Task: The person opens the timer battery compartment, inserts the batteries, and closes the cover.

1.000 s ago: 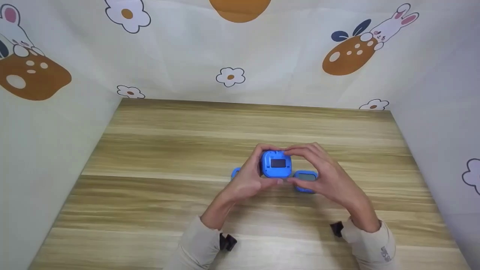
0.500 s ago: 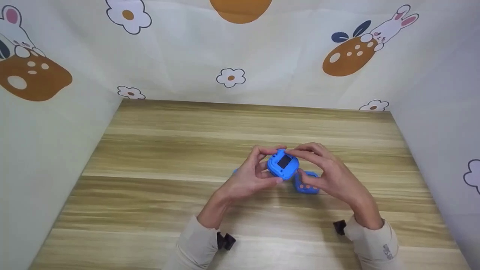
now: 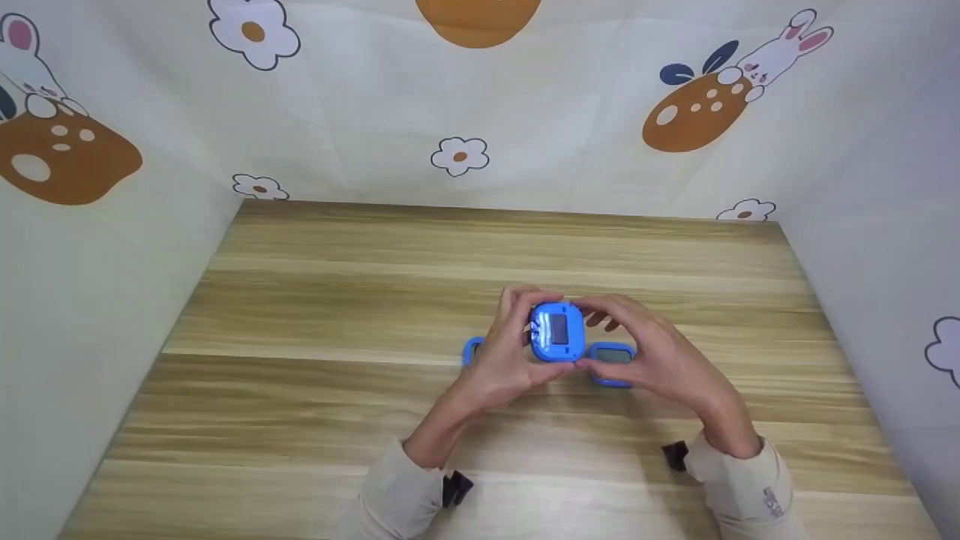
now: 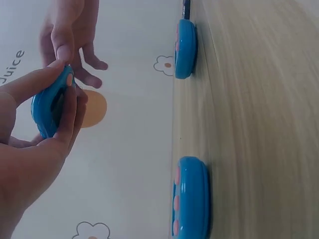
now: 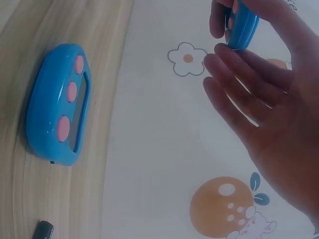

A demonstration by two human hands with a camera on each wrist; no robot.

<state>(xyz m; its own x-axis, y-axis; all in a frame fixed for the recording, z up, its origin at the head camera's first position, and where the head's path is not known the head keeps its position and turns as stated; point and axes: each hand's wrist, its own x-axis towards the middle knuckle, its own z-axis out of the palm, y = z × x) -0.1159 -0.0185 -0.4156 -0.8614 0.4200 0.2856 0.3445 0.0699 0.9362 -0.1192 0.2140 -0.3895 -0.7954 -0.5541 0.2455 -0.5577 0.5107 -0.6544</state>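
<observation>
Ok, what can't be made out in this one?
Head: most of the left blue device, behind the left hand.
Head: part of the right blue device, behind the right hand.
Right wrist: part of the held blue device, beyond the top edge.
Head: sleeve print, too small.

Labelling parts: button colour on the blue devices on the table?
Pink; the buttons show best in the right wrist view.

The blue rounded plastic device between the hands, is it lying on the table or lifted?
Lifted: the left hand grips the blue rounded plastic device clear of the wood-grain table.
</observation>
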